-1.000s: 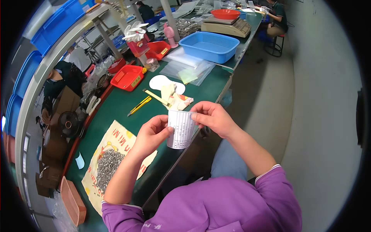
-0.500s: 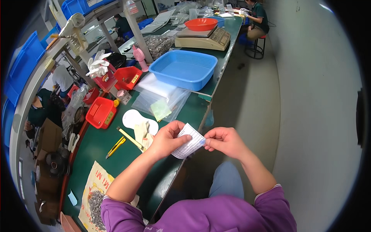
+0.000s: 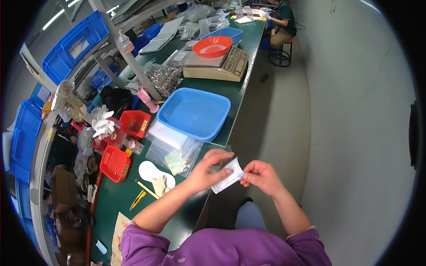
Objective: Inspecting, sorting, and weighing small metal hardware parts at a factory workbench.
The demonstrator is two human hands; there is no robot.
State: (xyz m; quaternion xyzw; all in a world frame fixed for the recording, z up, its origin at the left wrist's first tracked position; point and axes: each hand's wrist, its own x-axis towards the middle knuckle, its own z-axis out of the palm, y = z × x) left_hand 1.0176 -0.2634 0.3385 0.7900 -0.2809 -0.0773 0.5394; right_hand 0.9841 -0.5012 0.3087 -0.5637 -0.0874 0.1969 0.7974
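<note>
A small, curved slip of white paper printed with a ruled grid (image 3: 230,179) is held up in the air, seen beside the front edge of the dark-green worktop (image 3: 177,219). It is tilted now, whereas a second ago it was held nearly upright with its face turned to the view. By the right grip (image 3: 262,178), the slip's right edge is pinched between thumb and fingertips. The left grip (image 3: 205,174) has been loosened: its fingers are spread away from the thumb, which is laid over the slip; whether any pressure is kept on the paper cannot be told. From this, the slip is judged to be carried mainly by the right pinch.

The view has also been swung, so that only a strip of the pale-yellow patterned sheet (image 3: 119,235) is seen at the lower left. On the worktop, a yellow box cutter (image 3: 138,201) is left lying near a white, two-lobed flat piece (image 3: 150,172), with a shallow blue plastic basket (image 3: 194,116) set farther along.
</note>
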